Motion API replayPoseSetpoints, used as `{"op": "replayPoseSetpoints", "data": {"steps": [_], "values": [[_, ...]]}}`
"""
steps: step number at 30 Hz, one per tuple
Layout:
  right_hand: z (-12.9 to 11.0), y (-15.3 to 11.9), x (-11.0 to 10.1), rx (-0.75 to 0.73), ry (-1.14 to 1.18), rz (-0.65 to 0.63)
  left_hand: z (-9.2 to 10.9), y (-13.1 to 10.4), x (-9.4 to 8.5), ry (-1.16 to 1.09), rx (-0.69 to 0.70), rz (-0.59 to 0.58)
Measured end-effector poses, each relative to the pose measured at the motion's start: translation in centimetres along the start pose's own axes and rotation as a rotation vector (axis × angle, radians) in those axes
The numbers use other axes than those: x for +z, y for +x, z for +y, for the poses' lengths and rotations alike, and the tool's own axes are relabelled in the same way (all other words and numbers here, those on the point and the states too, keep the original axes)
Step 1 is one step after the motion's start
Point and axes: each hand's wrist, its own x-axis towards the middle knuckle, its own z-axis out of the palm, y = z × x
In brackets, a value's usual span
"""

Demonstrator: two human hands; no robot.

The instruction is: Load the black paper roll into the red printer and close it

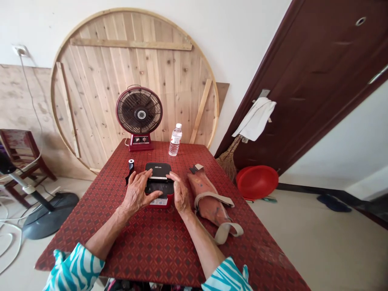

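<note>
A small red and black case [159, 193] stands on the table, its black lid [158, 166] tilted up at the back and a white label on its front. My left hand [138, 189] is at the case's left side, fingers spread, with fingertips by the lid's edge and the thumb reaching over the front. On the other side, my right hand [181, 194] has its fingers bent, one fingertip by the lid's right edge. Whether either hand presses on the case I cannot tell. Beyond my left hand lies a black strip with a white-topped roll [131, 163].
A brownish-red bag [206, 194] with beige straps lies right of the case. Behind are a fan [141, 119] and a water bottle [175, 140]. A patterned red cloth covers the table [136, 254]. A red basin [257, 182] and a broom [227, 161] are beyond its right side.
</note>
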Motion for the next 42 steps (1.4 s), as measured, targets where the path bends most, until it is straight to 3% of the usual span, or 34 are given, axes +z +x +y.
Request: {"op": "replayPoseSetpoints", "data": {"steps": [7, 12, 16, 19, 23, 29, 35, 42], "values": [[0.5, -0.4, -0.4, -0.070, -0.028, -0.053, 0.0, -0.5, 0.7, 0.001, -0.012, 0.012], [0.3, -0.7, 0.2, 0.037, 0.047, 0.024, 0.0, -0.8, 0.4, -0.193, -0.041, 0.060], [1.9, -1.1, 0.7, 0.216, 0.163, 0.257, -0.1, -0.5, -1.0, -0.533, -0.280, 0.167], [3.8, -1.4, 0.8, 0.391, 0.230, 0.335, -0.8, -0.2, -1.5, -0.703, -0.487, 0.249], [5.1, -1.7, 0.9, 0.494, 0.278, 0.291, -1.8, -0.2, -1.3, -0.798, -0.712, 0.129], [4.2, -1.7, 0.9, 0.403, 0.107, 0.190, -1.6, -0.3, -0.6, -0.940, -0.846, -0.088], [4.0, -1.7, 0.8, 0.401, 0.079, 0.178, -1.9, -0.3, -0.3, -1.238, -0.955, -0.146], [4.5, -1.8, 0.9, 0.398, 0.108, 0.182, -2.3, -0.3, -0.2, -1.419, -1.065, -0.194]]}}
